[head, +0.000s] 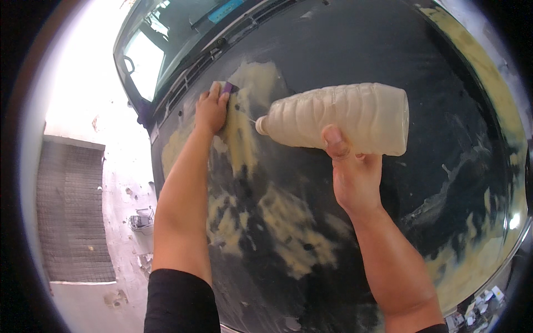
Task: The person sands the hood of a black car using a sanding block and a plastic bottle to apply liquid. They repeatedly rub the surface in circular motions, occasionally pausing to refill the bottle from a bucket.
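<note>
My left hand [212,109] presses a small purple-edged sanding block [226,88] flat on a dark car hood [354,54], near the windshield side. Around it the hood carries yellowish filler patches [241,141], some smeared. My right hand [349,154] grips a ribbed, translucent plastic bottle [337,116] from below, thumb on its near side. The bottle lies sideways above the hood, its mouth pointing left, and a thin stream of liquid leaves it towards the filler beside my left hand. Cloudy contents show through the bottle wall.
The windshield [179,45] and its cowl [208,56] border the hood at upper left. More filler covers the hood's right edge [495,79]. A pale wall with a dark woven panel [75,212] and a small device [140,221] stands left. Scraps [479,308] lie at lower right.
</note>
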Motion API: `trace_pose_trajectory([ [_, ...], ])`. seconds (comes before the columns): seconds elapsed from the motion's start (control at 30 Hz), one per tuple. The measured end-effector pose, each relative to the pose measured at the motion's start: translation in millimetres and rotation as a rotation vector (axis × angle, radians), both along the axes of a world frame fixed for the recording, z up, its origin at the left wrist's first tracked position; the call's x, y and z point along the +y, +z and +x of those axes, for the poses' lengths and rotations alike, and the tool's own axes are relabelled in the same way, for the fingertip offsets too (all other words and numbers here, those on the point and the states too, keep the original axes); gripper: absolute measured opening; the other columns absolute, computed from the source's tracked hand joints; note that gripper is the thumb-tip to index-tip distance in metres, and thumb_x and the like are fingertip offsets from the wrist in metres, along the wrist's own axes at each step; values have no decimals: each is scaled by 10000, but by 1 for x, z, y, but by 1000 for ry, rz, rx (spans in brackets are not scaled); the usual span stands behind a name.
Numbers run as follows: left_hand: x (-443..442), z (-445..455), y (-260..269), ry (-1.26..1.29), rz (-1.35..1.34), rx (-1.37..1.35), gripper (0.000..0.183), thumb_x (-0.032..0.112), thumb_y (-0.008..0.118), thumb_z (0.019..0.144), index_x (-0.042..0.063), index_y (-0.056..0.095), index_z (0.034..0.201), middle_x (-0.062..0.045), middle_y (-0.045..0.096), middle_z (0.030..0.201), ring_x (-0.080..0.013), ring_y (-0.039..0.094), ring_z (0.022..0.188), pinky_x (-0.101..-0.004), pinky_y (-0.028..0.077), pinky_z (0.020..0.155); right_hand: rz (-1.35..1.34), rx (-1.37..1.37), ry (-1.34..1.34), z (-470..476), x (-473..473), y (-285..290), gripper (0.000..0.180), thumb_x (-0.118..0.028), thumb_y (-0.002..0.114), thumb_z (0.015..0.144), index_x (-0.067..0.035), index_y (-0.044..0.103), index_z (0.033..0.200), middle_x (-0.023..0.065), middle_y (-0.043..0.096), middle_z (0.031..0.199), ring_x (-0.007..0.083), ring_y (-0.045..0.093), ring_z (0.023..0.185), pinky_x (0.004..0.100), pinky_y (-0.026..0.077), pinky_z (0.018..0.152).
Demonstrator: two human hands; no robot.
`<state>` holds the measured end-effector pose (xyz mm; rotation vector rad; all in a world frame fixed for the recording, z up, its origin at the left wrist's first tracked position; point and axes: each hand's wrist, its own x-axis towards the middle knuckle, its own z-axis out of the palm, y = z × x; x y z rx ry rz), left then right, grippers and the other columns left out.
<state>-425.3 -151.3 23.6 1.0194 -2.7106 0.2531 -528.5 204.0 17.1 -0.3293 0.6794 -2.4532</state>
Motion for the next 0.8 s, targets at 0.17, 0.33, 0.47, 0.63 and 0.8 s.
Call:
trace_pose_trajectory([
  [0.17, 116, 50, -19, -119, 86, 70, 454, 260, 546, 957, 112, 510, 1385, -276, 464, 1354, -443, 453, 1241, -463, 368, 1056, 80, 12, -49, -13, 5, -6, 401, -62, 724, 869, -29, 549, 1228, 62, 617, 1155, 158, 600, 1051, 311, 494, 914],
  [0.33, 117, 67, -19, -139, 100, 107, 466, 286, 572, 936, 117, 535, 1369, -267, 472, 1346, -426, 466, 1230, -458, 369, 1051, 40, 37, 10, -7, 7, -6, 435, -128, 692, 908, -42, 504, 1291, 38, 570, 1209, 151, 554, 1093, 316, 438, 977],
  [0.47, 15, 15, -9, -29, 27, 107, 477, 356, 558, 938, 121, 550, 1353, -254, 522, 1298, -403, 489, 1204, -442, 391, 1024, -5, 57, 55, 3, 3, -2, 441, -128, 700, 902, -49, 506, 1290, 38, 571, 1206, 149, 554, 1091, 321, 442, 977],
  [0.63, 47, 23, -11, -83, 68, 90, 464, 331, 578, 932, 131, 558, 1350, -250, 518, 1302, -409, 485, 1209, -446, 383, 1035, 132, 63, 51, -3, 5, -3, 439, -141, 708, 900, -49, 514, 1282, 38, 577, 1195, 148, 556, 1086, 322, 442, 976],
  [0.8, 130, 58, -14, -226, 169, 78, 481, 268, 621, 906, 137, 552, 1363, -241, 488, 1335, -414, 465, 1234, -445, 368, 1059, 94, -9, -21, -7, 7, -5, 444, -132, 738, 873, -33, 527, 1250, 56, 599, 1166, 160, 586, 1058, 314, 480, 929],
])
